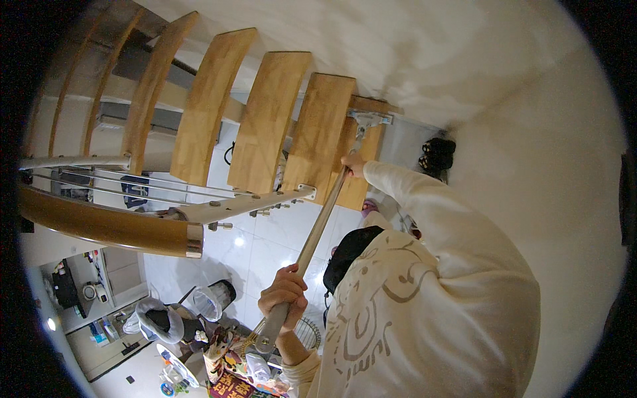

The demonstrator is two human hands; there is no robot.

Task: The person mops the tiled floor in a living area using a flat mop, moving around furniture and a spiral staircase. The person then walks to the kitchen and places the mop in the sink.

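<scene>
A long grey-silver mop pole (322, 222) runs diagonally before me, with a flat mop head (371, 119) at its far end. The mop head is at a low wooden stair tread (372, 149), close to the wall. My right hand (354, 165) grips the pole in its lower part, near the mop head. Nearer to me, my left hand (284, 296) wraps around the pole close to its upper end. Both sleeves are cream-white. A foot in a purple slipper (369, 206) shows beside the bottom tread.
Open wooden treads (268, 122) rise to the left along a pale wall (477, 64). A brown handrail (114, 221) with a metal cap ends near the pole. Below are a lined trash bin (211, 301), a patterned cloth (231, 365) and a wire basket (309, 332). Dark footwear (438, 154) stands by the wall.
</scene>
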